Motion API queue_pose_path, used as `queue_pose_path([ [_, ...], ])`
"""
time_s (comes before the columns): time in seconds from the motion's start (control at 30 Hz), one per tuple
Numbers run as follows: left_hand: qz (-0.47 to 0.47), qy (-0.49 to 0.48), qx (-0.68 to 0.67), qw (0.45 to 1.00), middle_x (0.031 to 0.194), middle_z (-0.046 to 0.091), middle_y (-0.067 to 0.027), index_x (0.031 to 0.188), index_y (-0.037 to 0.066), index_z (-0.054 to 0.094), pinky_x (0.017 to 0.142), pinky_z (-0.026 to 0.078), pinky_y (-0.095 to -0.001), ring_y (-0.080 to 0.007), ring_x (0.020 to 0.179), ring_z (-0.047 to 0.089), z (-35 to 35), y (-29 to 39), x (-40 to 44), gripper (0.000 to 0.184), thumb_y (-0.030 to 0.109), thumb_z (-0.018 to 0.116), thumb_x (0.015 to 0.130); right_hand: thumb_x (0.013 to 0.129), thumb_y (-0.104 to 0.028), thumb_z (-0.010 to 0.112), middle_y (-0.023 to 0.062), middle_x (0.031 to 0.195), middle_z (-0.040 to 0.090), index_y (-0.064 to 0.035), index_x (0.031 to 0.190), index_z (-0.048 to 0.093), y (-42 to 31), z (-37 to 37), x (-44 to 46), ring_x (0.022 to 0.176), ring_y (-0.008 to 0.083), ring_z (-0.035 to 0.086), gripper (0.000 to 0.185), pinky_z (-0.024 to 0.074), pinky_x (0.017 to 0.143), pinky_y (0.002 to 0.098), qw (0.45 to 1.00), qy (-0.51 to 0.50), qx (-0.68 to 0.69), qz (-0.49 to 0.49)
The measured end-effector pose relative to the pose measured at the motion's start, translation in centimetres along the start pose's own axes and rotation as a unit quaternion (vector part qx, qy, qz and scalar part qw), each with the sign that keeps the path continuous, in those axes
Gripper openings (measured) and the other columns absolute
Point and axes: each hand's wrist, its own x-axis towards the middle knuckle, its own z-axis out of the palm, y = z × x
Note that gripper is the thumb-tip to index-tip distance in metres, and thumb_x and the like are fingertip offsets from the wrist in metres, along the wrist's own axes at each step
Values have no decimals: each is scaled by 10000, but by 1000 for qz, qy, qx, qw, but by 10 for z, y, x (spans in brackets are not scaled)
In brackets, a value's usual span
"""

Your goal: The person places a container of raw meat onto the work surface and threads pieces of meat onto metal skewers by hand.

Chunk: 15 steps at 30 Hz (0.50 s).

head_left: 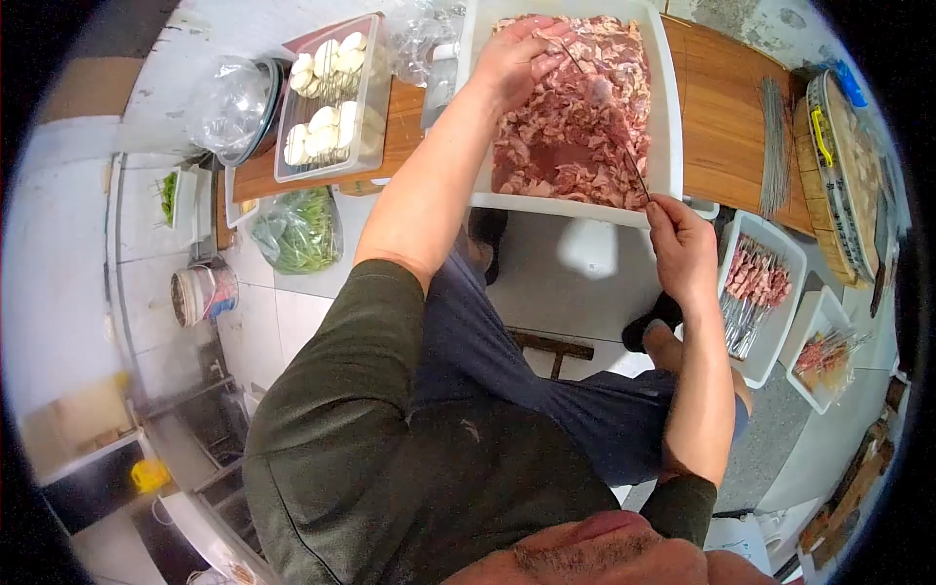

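Observation:
Raw meat pieces fill a large white tub at the top centre. Over the tub's upper left part is my left hand, its fingers pressed together at the upper end of a thin metal skewer; any meat between them is hard to make out. My right hand, at the tub's lower right corner, pinches the skewer's lower end. The skewer slants across the meat between both hands, with some meat around its middle.
Loose skewers lie on the wooden table beside a round wooden board. A box of skewered white pieces stands left. Lower right are a tray of meat skewers and a smaller tray.

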Motion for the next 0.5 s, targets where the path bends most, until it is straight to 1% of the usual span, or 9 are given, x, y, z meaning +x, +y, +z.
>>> queue_pose_path([
  [0.07, 1, -14, 11, 1000, 1279, 605, -126, 1286, -21, 498, 846, 552, -304, -248, 1189, 608, 4, 2, -2, 336, 13, 526, 953, 962, -219, 601, 225, 987, 710, 23, 1127, 670, 1, 0, 1, 934, 275, 698, 301, 507, 842, 346, 1000, 0, 2, -3],
  [0.17, 3, -33, 20, 999, 1264, 620, -126, 1288, -17, 502, 834, 549, -289, -249, 1192, 610, 0, -2, 0, 336, 8, 522, 954, 986, -193, 603, -15, 689, 575, 31, 1120, 682, 3, 2, 3, 628, 58, 483, 273, 395, 557, 235, 999, 16, 11, -33],
  [0.27, -22, -19, 63, 998, 1228, 641, -123, 1294, -20, 500, 824, 549, -284, -251, 1163, 628, 14, 9, -7, 337, 7, 514, 958, 984, -192, 604, -14, 688, 575, 34, 1116, 681, 9, 6, 4, 621, 61, 483, 272, 396, 553, 237, 998, 37, -4, -51],
  [0.37, -1, -41, 54, 998, 1203, 652, -135, 1290, -28, 500, 835, 560, -302, -254, 1141, 639, -1, -2, 1, 327, 7, 499, 965, 985, -188, 602, -16, 684, 570, 35, 1108, 681, 6, 6, 4, 615, 61, 478, 266, 398, 552, 238, 998, 47, 1, -50],
  [0.47, -10, 1, 58, 998, 1194, 641, -170, 1283, -34, 495, 864, 573, -343, -276, 1123, 646, -7, 0, 2, 316, 11, 486, 970, 964, -217, 598, 218, 984, 710, 1, 1139, 674, 2, 0, 4, 897, 263, 699, 290, 510, 819, 339, 1000, 18, -3, 20],
  [0.5, -13, 13, 54, 998, 1190, 639, -185, 1281, -40, 491, 868, 577, -354, -287, 1108, 652, -10, -2, 4, 314, 11, 484, 971, 963, -218, 600, 214, 983, 712, 0, 1140, 674, 3, -1, 4, 893, 255, 698, 290, 510, 817, 336, 1000, 19, -1, 14],
])
